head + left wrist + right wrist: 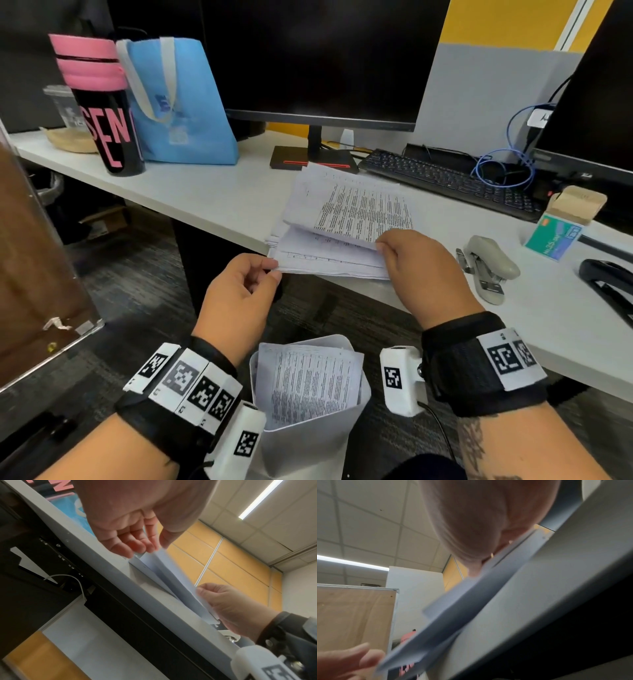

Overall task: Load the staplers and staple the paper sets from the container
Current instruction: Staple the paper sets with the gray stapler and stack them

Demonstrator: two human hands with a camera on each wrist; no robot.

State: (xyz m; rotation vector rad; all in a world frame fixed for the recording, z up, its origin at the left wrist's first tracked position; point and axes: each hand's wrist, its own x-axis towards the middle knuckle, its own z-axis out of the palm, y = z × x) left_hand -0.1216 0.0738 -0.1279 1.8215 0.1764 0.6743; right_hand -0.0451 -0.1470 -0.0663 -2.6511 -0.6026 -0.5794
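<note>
A stack of printed paper sheets [346, 219] lies at the desk's [219, 195] front edge and overhangs it. My left hand [270, 269] pinches the stack's near left corner [147, 555]. At the near right corner my right hand [383, 246] pinches several upper sheets, lifted off the lower ones. A grey stapler [488, 265] lies on the desk right of my right hand, and a black stapler [609, 284] shows at the right edge. A green staple box [553, 238] sits behind the grey stapler. In my lap a white container [308, 442] holds more printed sheets [308, 380].
A monitor [318, 58] on a stand and a black keyboard [452, 181] stand behind the papers. A blue tote bag [178, 102] and a black and pink tumbler [102, 102] are at the back left. A second monitor, blue cable [507, 164] and a small cardboard box [575, 204] crowd the right.
</note>
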